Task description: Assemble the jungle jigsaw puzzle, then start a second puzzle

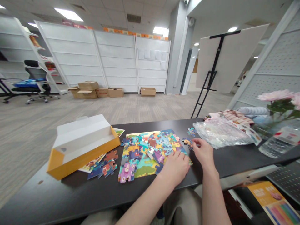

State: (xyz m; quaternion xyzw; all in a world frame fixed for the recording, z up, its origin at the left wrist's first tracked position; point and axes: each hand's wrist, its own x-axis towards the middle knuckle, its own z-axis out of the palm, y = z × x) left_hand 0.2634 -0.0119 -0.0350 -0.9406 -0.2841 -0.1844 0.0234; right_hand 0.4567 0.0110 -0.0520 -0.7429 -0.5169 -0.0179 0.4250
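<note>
A partly assembled, multicoloured jigsaw puzzle lies on the dark table, with loose pieces heaped across it. My left hand rests on the puzzle's lower right corner, its fingers bent down and nothing visible in them. Just right of the puzzle, my right hand reaches forward, with its fingertips against a small cluster of jigsaw pieces. Whether those fingers grip a piece is hidden. More pieces lie just beyond them. A heap of loose pieces lies at the puzzle's left.
An open yellow puzzle box stands at the left of the table. To the right are a crumpled plastic bag, folded cloth, and pink flowers above a glass vase. Cardboard boxes sit on the distant floor.
</note>
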